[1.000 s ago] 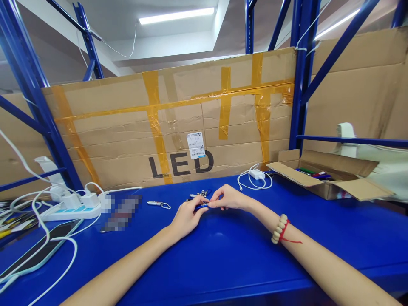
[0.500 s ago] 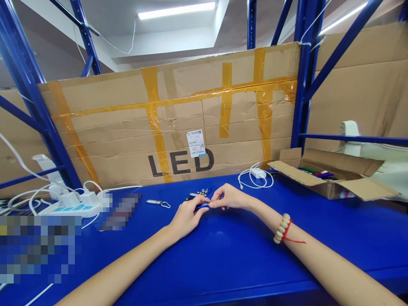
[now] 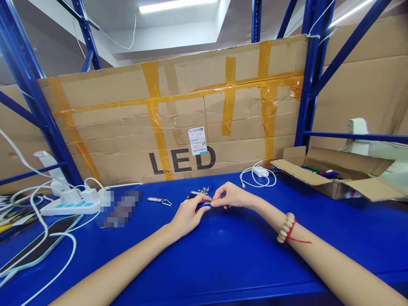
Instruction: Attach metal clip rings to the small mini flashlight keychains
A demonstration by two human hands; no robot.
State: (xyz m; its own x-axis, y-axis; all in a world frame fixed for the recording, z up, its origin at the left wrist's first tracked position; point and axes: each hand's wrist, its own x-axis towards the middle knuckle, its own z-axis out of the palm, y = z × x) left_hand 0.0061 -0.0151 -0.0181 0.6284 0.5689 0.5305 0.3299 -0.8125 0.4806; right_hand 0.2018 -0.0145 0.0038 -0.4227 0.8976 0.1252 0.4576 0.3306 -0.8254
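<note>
- Keep the small blue, shiny cylindrical piece (image 3: 204, 205) low over the smooth blue tabletop (image 3: 223, 259), as the hands have it; a part slipping out would then probably have only a short drop
- The left hand (image 3: 186, 217) seems best used as the steady clamp, thumb and fingers gripping the body, while the right hand (image 3: 235, 196) makes the fine movements at the end
- Light, aligned pressure should serve better than force: pushing at a slant could tip so small a piece or roll it out of the pinch
- Forearms angled inward with the hands meeting in front leave the join in view, which should help keep both sides in line
- The blue piece lies between the left thumb and fingers, roughly level, its right end reaching the right fingertips
- The left fingers are closed around it; the right thumb and forefinger are pinched together at that end, though whether they grip the piece itself or some tiny part is hidden
- Just beyond the fingers sits a loose cluster of small round silver parts (image 3: 203, 191), near enough for a knuckle to nudge; a slim silver metal tube with a carabiner clip (image 3: 155, 199) lies apart, to the left
</note>
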